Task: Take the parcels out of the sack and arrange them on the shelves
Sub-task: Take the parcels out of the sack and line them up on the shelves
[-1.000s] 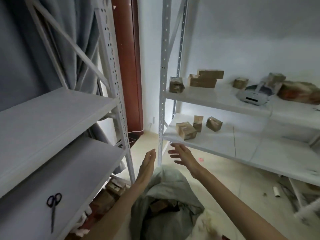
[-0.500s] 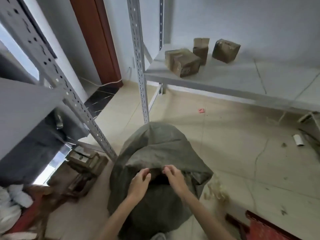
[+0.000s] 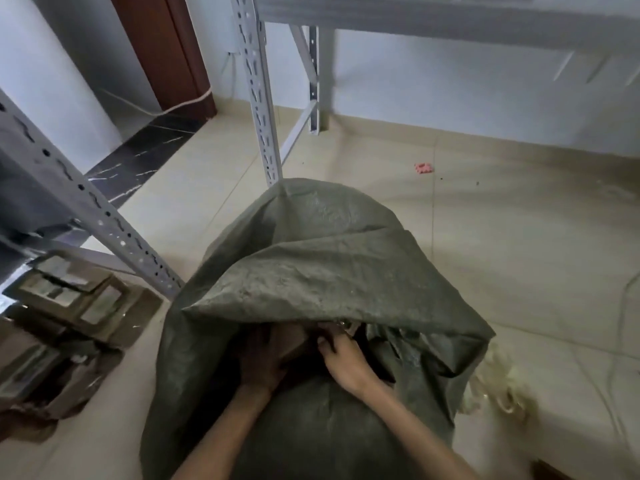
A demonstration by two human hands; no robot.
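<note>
A grey-green woven sack [image 3: 311,271] stands on the floor in front of me, its top flap folded over the mouth. Both of my hands are inside the mouth. My left hand [image 3: 261,362] lies in deep shadow and grips the left side of a brown cardboard parcel [image 3: 291,341]. My right hand [image 3: 343,358] curls its fingers over the parcel's right edge, just under the flap. Most of the parcel is hidden by the sack and the dark. The white shelf board [image 3: 450,15] runs along the top of the view.
A perforated shelf upright [image 3: 258,88] stands just behind the sack, and a second rack's upright [image 3: 90,209] slants at the left. Flattened cardboard boxes [image 3: 69,299] are piled under that rack. A pink scrap [image 3: 424,168] and pale tangled string [image 3: 498,386] lie on the tiled floor.
My head has dropped lower over the sack. Both hands moved from the sack's rim down into its mouth and took hold of a brown parcel.
</note>
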